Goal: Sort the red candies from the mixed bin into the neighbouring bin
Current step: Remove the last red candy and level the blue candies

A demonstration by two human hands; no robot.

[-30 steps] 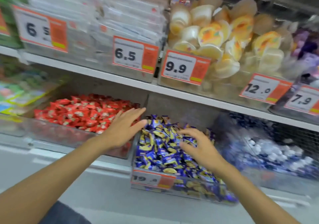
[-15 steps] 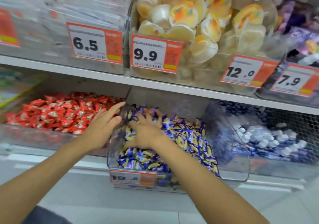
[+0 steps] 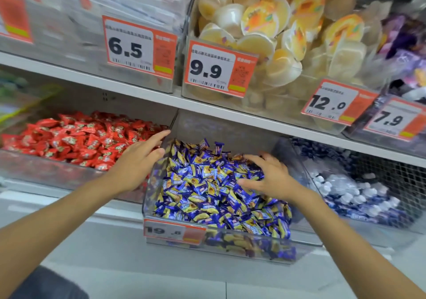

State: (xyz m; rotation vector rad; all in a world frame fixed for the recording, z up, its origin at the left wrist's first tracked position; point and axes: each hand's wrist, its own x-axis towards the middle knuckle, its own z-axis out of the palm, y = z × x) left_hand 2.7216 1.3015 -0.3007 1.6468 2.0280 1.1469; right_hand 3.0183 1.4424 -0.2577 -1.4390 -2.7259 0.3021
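A clear bin (image 3: pixel 214 250) on the lower shelf holds blue and yellow wrapped candies (image 3: pixel 207 190). No red candy shows among them. The neighbouring bin (image 3: pixel 46 172) to its left is full of red wrapped candies (image 3: pixel 78 142). My left hand (image 3: pixel 138 162) rests with straight fingers at the wall between the two bins, holding nothing. My right hand (image 3: pixel 269 178) hovers over the right part of the blue candies, fingers spread and slightly bent, nothing visibly in it.
To the right a bin of blue and white candies (image 3: pixel 359 195) sits behind mesh. The upper shelf (image 3: pixel 161 98) carries bins of jelly cups (image 3: pixel 276 28) and packets, with orange price tags (image 3: pixel 140 47) along the front. Grey floor lies below.
My right hand has swept from the back left of the blue candy pile to its right side. My left hand stays at the divider. The view has shifted closer.
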